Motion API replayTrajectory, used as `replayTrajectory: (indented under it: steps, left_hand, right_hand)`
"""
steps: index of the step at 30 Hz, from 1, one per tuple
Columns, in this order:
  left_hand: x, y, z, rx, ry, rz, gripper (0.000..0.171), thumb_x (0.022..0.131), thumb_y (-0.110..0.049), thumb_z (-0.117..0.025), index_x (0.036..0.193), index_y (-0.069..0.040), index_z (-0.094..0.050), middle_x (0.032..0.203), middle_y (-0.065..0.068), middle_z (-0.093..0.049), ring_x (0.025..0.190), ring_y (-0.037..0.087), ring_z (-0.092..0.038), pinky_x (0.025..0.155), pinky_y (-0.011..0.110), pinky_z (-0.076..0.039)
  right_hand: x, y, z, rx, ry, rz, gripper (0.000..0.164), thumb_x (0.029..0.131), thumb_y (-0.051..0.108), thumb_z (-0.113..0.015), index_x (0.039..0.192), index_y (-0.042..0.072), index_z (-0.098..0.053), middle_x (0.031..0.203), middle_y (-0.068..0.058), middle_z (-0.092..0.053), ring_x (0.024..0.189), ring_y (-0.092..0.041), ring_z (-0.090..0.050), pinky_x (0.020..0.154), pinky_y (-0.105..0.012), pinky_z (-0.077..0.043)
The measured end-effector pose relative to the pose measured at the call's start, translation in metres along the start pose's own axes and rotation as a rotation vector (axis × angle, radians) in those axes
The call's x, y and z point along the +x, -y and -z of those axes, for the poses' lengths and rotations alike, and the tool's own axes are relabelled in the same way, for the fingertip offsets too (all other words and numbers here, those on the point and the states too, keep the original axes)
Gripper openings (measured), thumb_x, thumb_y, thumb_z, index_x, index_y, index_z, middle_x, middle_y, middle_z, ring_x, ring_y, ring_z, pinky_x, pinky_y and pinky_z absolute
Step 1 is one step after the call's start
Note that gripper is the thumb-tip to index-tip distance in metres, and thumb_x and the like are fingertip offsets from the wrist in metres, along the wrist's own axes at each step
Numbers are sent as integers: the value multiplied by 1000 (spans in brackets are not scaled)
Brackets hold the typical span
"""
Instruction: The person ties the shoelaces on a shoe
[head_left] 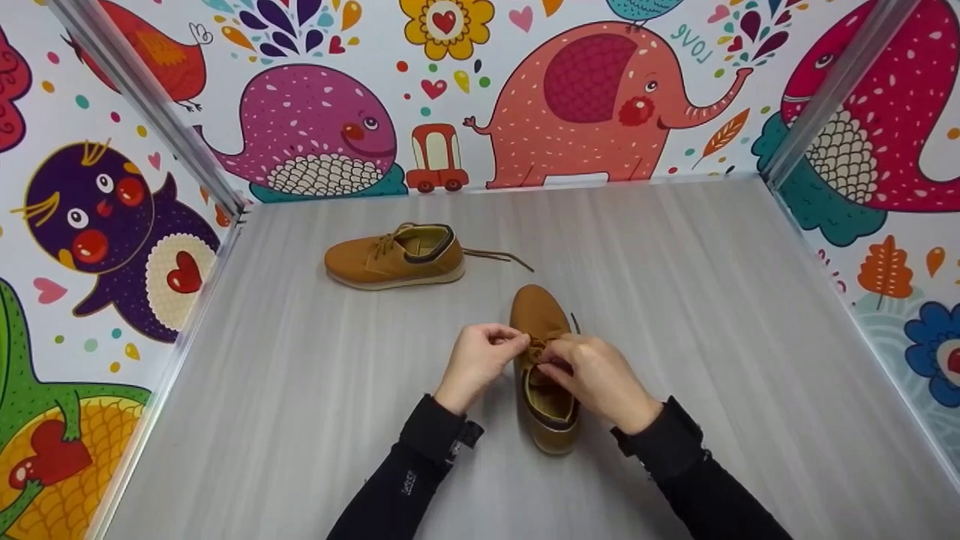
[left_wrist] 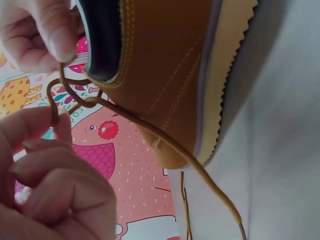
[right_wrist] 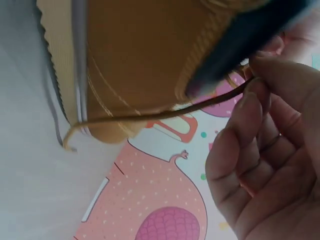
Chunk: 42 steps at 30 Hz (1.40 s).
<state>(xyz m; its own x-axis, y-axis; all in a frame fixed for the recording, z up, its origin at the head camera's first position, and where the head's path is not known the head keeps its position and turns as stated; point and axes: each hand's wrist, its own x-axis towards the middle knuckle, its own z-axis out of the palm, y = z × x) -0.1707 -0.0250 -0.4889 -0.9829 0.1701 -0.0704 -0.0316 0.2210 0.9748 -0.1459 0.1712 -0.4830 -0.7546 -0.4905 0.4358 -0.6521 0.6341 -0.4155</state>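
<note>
Your head cam sits high, facing forward-down across the surface [head_left: 262, 420] to the far wall [head_left: 517, 56]. Your wrist cams run close-in and rolled, either side of one shoe [left_wrist: 160, 65]; both catch it plus the elephant print [head_left: 585, 112].

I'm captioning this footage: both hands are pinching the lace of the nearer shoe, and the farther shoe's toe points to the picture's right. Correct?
Not quite: the head view shows the farther shoe with its toe toward the picture's left, not right. The rest stands: the left hand and right hand pinch the lace of the nearer shoe.
</note>
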Motion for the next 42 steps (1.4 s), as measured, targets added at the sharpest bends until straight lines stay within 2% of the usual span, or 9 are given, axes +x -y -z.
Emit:
replayTrajectory:
  steps: [5, 10, 14, 24, 28, 34, 36, 39, 42]
  left_hand:
    - [-2, -3, 0, 40, -11, -5, 13, 88, -17, -75, 88, -4, -76, 70, -4, -62, 58, 9, -49, 51, 23, -38]
    - [-4, -5, -2, 86, -36, -19, 12, 88, -18, -76, 88, -6, -76, 69, -5, -60, 57, 9, -49, 51, 23, -38]
    - [-6, -6, -4, 128, -53, -46, 11, 88, -18, -76, 88, -7, -77, 69, -6, -59, 58, 8, -49, 52, 22, -38]
    - [-10, -6, -6, 166, -47, -121, 8, 88, -16, -75, 88, -7, -76, 65, -7, -54, 55, 7, -46, 51, 21, -35]
    - [-12, -6, -8, 182, -36, -157, 8, 88, -16, -75, 87, -8, -76, 65, -8, -55, 56, 6, -47, 52, 21, -36]
    - [-15, -5, -9, 219, -6, -242, 6, 88, -15, -76, 87, -10, -76, 66, -10, -57, 59, 4, -48, 54, 20, -38]
    - [-16, -4, -9, 229, 6, -264, 5, 88, -15, -76, 88, -10, -76, 66, -11, -57, 59, 3, -48, 55, 20, -38]
    - [-16, -3, -9, 242, 26, -282, 5, 89, -16, -75, 88, -12, -75, 66, -12, -57, 59, 3, -49, 55, 20, -38]
    - [-17, -2, -8, 257, 40, -295, 5, 89, -17, -75, 89, -12, -75, 67, -12, -57, 60, 3, -49, 55, 20, -39]
  right_hand:
    - [1, -4, 10, 84, 1, 4, 6, 87, 8, -77, 89, 11, -72, 88, 2, -68, 78, -11, -64, 67, -28, -53]
    - [8, -15, 14, 176, 72, -143, 4, 93, 12, -71, 90, 9, -72, 87, 1, -66, 78, -12, -62, 68, -30, -52]
    - [16, -25, 12, 193, 150, -224, 5, 92, 11, -72, 88, 8, -73, 83, 3, -64, 74, -12, -59, 66, -29, -50]
    - [33, -30, 7, 189, 265, -231, 4, 89, 12, -75, 88, 8, -74, 81, 2, -70, 72, -11, -62, 66, -30, -50]
    - [38, -31, 7, 145, 287, -144, 5, 88, 7, -76, 92, 6, -73, 84, -1, -70, 75, -15, -65, 68, -30, -53]
    - [42, -31, 8, -63, 280, 191, 7, 85, 0, -75, 85, 6, -71, 79, -3, -63, 74, -19, -60, 65, -29, -52]
    - [42, -31, 9, -147, 278, 272, 9, 85, 0, -75, 82, 6, -69, 76, -3, -59, 72, -19, -56, 63, -29, -50]
    - [43, -31, 11, -194, 304, 320, 9, 86, 0, -73, 83, 5, -66, 77, -3, -59, 72, -21, -57, 64, -31, -51]
    - [45, -32, 12, -162, 343, 307, 7, 87, 3, -73, 86, 4, -66, 81, -5, -63, 74, -21, -60, 69, -34, -52]
